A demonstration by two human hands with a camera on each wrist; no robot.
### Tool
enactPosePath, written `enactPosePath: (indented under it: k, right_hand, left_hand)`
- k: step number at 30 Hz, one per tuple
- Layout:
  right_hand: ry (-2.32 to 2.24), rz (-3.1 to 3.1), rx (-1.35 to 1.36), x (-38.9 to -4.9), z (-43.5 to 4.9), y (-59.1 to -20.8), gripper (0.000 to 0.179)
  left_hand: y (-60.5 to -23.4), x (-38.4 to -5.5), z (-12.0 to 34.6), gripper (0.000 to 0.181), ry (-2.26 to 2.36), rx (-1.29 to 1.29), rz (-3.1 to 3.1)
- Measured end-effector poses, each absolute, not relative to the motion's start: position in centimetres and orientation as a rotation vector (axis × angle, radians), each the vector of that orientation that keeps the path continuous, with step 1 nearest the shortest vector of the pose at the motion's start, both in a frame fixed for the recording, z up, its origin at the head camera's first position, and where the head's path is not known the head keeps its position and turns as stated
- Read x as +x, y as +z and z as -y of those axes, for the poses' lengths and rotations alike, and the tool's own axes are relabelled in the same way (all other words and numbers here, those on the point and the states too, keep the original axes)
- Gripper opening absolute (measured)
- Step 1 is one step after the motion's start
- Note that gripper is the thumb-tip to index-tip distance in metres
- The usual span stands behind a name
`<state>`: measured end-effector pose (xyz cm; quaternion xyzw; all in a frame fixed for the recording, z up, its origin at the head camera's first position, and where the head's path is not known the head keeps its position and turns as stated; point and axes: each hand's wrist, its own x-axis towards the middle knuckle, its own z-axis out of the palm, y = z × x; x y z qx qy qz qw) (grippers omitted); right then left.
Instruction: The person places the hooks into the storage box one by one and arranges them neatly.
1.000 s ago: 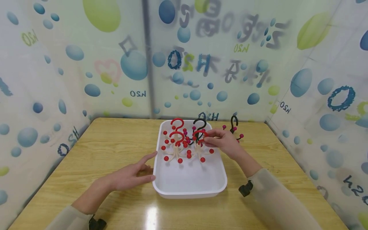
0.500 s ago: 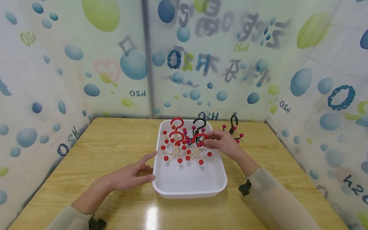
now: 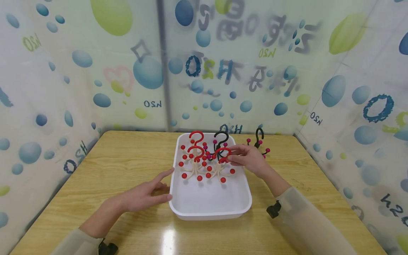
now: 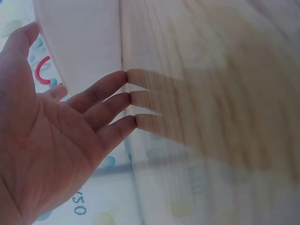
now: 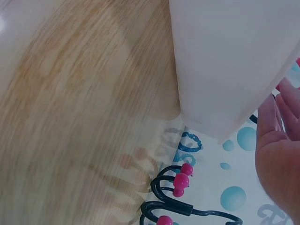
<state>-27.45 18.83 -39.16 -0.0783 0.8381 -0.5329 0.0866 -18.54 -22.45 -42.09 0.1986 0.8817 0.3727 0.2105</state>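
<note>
My right hand point(image 3: 251, 160) reaches over the tray's right rim and pinches the red hook handle of a head massager point(image 3: 220, 170) with cream legs and red ball tips. That massager stands upright in the white plastic tray point(image 3: 210, 202). Left of it is a like one point(image 3: 195, 168), with a red-hooked massager point(image 3: 196, 137) behind and a black one point(image 3: 220, 138) with magenta tips. My left hand point(image 3: 143, 195) lies at the tray's left side, thumb and index finger extended against the rim. In the left wrist view, three other fingertips of this left hand point(image 4: 51, 136) touch the table.
Outside the tray, behind my right hand, another black head massager point(image 3: 257, 144) with magenta tips stands on the wooden table point(image 3: 127, 156). It also shows in the right wrist view as black curved legs point(image 5: 164, 201). A patterned curtain wall point(image 3: 204, 88) encloses the table's back and sides.
The front right massager has shifted slightly left, and its legs have turned a little under my right hand. My left hand and the tray have stayed in place.
</note>
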Motion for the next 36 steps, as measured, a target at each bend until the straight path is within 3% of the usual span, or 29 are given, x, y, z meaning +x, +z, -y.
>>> enactPosePath:
  k: [26, 36]
  right_hand:
    - [-1.679, -2.551, -0.260, -26.2, -26.6, -39.1, 0.047]
    - [-1.735, -2.676, -0.143, -28.2, -29.9, -38.3, 0.055]
  left_hand:
    - [-42.2, -18.6, 22.5, 0.089, 1.035, 0.555, -2.445]
    - [-42.1, -18.7, 22.5, 0.090, 1.031, 0.577, -2.456]
